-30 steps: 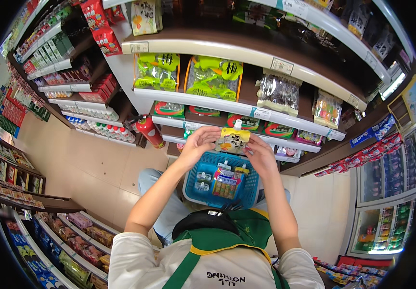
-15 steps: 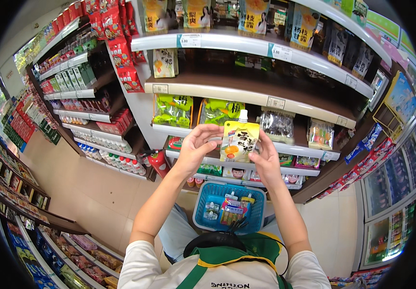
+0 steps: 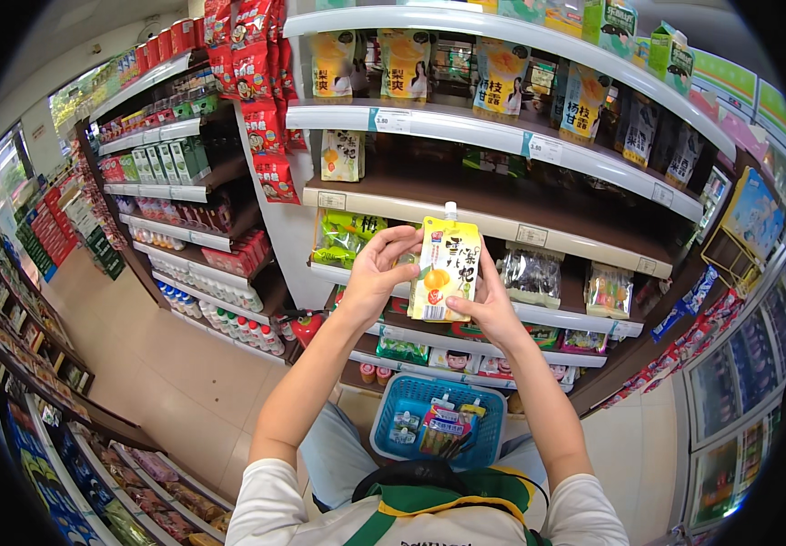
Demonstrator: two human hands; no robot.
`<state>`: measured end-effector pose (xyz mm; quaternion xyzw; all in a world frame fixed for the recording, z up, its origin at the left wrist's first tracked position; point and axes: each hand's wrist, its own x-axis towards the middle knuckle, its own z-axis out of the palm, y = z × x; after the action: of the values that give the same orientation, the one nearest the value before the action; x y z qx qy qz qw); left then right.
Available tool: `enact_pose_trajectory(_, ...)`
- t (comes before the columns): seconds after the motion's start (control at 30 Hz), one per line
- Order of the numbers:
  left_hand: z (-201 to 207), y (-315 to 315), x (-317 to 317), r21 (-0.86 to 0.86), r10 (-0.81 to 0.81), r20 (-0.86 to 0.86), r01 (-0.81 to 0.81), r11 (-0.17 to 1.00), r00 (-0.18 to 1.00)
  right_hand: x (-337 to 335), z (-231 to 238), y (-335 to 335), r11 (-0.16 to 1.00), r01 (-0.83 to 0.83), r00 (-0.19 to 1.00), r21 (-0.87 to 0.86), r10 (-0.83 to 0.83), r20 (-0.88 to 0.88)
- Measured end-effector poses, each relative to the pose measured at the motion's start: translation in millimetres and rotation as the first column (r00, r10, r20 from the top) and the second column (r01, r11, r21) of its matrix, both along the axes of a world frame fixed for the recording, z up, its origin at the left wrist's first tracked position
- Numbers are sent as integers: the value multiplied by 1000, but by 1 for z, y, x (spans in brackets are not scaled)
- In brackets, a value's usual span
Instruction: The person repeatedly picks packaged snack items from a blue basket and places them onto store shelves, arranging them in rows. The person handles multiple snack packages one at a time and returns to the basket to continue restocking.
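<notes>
A yellow-and-white spouted drink pouch (image 3: 443, 278), printed with orange fruit, is upright before me with its white cap on top. My right hand (image 3: 493, 309) grips its right side, thumb pressed on the front and fingers behind. My left hand (image 3: 379, 273) is at its left edge, fingers curved and thumb apart; whether the fingertips reach behind it is hidden. Below the hands, a blue plastic basket (image 3: 380, 414) rests near my lap. Inside are a colourful spouted pouch (image 3: 443, 428), another yellow pouch (image 3: 472, 417) and small clear-looking packs (image 3: 404, 426).
Ahead, a shelf rack (image 3: 466, 209) carries several pouches (image 3: 502, 77) and bagged snacks (image 3: 531, 275). Red packets (image 3: 252, 73) hang at its left end. More stocked shelves (image 3: 175, 191) stand to the left, and glass-door coolers (image 3: 730, 419) to the right. Tiled floor (image 3: 184, 364) shows between them.
The pouch has turned in my hands and now shows a barcode low on its face. My right thumb sits further over its front. The shelves appear lower in the picture.
</notes>
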<state>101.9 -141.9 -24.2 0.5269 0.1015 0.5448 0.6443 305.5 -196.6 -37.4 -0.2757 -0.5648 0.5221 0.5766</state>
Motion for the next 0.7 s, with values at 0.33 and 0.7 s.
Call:
enact_pose_trajectory(0.33,-23,25,-10,76,340,-292,-332,940,894,-23,3,44,984,26,988,-178,-52,-142)
enact_pose_trajectory(0.7,14,92,-20,-9,177,-397,-197,980,901,-30,37,125,989,148,945,-25,-134,298)
